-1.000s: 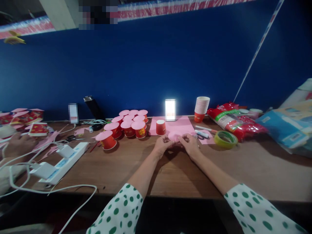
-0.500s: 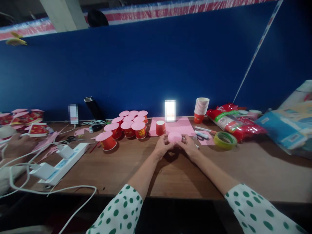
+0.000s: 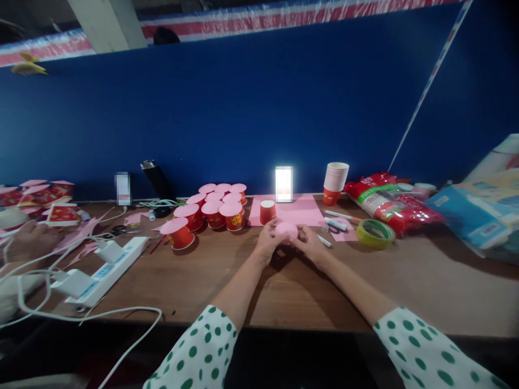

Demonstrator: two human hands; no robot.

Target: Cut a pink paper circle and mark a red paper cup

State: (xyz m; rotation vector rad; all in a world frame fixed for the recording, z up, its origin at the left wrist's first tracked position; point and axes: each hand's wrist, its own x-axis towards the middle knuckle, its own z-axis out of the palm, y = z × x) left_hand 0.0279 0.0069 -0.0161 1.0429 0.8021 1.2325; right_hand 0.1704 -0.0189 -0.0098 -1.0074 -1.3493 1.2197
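In the head view, brown tabletop (image 3: 308, 297) runs to its front edge at six o'clock. Left hand (image 3: 266, 244) and right hand (image 3: 312, 246) grip a round pink paper disc (image 3: 286, 230) between them, a red cup (image 3: 267, 213) just beyond toward eleven o'clock.

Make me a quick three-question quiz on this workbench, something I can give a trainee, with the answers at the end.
1. What do the left hand and right hand hold between them?
2. True or false: the stack of cups stands to the right of the glowing screen.
3. What colour is the tape roll? A) blue B) yellow-green C) black

Key: 1. A pink disc. 2. True. 3. B.
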